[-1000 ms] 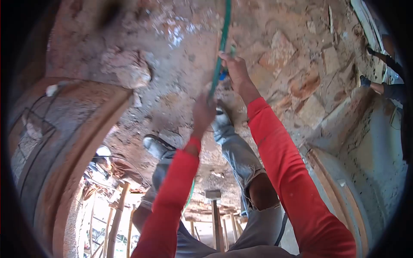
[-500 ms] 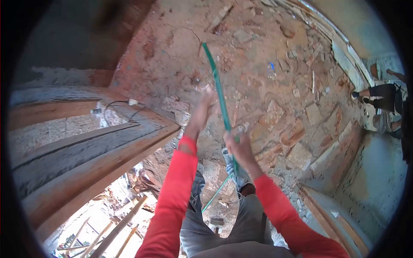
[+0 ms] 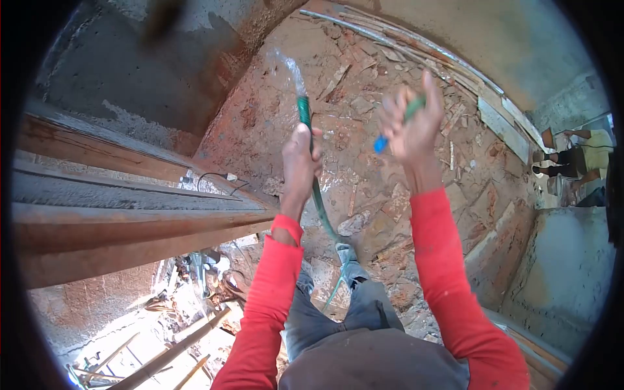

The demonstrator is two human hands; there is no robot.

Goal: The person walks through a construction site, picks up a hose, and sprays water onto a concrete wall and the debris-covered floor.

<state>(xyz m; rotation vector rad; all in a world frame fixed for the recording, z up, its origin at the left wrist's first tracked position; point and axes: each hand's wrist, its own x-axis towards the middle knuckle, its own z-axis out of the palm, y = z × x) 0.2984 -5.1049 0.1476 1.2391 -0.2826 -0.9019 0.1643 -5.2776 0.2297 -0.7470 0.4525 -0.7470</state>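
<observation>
Green flexible hose point(image 3: 303, 110), spouting clear water point(image 3: 294, 73), clasped in left hand point(image 3: 298, 159); right hand point(image 3: 418, 130) curled round green-and-blue object point(image 3: 381, 143)

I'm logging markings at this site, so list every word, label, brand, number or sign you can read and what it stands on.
No readable text anywhere.
Green hose: no lettering shows.
Green and blue piece in the right hand: too blurred to tell whether it is marked.
Red sleeves: no lettering shows.
Distant person's shirt: too small to read any marking.
</observation>
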